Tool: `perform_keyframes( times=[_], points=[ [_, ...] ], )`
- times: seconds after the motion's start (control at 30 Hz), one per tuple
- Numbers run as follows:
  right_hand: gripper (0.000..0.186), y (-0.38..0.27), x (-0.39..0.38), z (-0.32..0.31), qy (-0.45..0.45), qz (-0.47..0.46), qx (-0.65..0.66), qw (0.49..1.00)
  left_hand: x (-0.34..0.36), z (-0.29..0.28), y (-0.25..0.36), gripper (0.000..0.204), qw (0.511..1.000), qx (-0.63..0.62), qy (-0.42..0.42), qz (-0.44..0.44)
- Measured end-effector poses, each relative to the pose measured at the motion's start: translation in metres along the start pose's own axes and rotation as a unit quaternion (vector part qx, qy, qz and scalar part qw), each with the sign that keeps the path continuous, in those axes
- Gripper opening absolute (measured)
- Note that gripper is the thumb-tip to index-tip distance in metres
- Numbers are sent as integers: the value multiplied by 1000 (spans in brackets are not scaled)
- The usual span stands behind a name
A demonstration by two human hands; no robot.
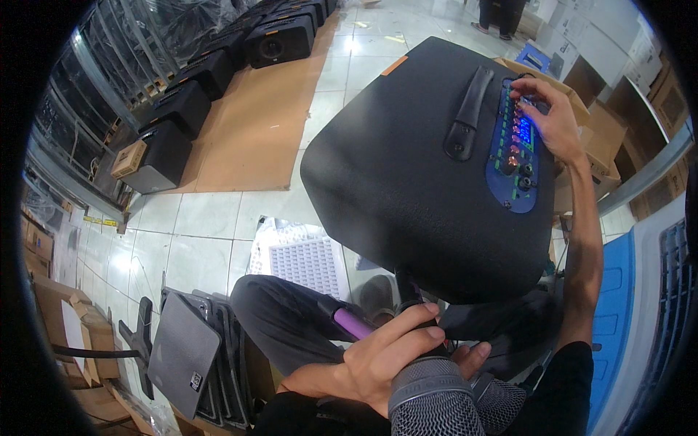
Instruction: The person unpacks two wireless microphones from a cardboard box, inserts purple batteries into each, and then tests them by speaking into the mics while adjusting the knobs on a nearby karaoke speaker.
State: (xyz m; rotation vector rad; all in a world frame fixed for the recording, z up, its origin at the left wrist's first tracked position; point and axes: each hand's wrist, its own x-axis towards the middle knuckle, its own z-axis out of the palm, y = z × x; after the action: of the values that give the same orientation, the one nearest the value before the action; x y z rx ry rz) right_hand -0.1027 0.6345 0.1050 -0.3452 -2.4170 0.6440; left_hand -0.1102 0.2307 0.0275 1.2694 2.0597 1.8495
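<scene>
A large black portable speaker [385, 160] stands tilted in front of me, with a strap handle [469, 109] on its top. Beside the handle is a blue control panel [518, 200] with a row of knobs, jacks and a lit blue display. My right hand [556, 120] reaches over the panel's far end, thumb and fingers closed round a knob there. Low in front of my body, my left hand [385, 356] grips two microphones together. Their grey mesh heads, one nearer [436, 403] and one behind [502, 400], point toward me. A purple handle part [352, 323] shows beyond the hand.
More black speakers [280, 42] line a cardboard sheet [247, 138] at the far left. Speaker grilles [185, 349] lean in a stack at lower left. A white grid-patterned sheet [305, 261] lies on the tiles. Cartons [607, 134] and a blue panel [611, 312] flank my right arm.
</scene>
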Motion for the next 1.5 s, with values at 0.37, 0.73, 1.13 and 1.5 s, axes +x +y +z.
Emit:
perform_keyframes(
  times=[0.37, 0.73, 1.13, 1.5],
  points=[
    [31, -3, 0, 0, -5, 4, -10, 1000, 20, 6, 6, 55, 987, -63, 130, 64],
    [31, -3, 0, 0, -8, 12, -3, 1000, 18, 7, 6, 54, 987, -80, 135, 45],
    [31, 0, -1, 0, -13, 25, 8, 1000, 19, 3, 2, 59, 989, -78, 103, 71],
    [32, 6, -2, 0, -9, 0, 44, 999, 14, 3, 5, 59, 995, -34, 85, 37]
  ],
)
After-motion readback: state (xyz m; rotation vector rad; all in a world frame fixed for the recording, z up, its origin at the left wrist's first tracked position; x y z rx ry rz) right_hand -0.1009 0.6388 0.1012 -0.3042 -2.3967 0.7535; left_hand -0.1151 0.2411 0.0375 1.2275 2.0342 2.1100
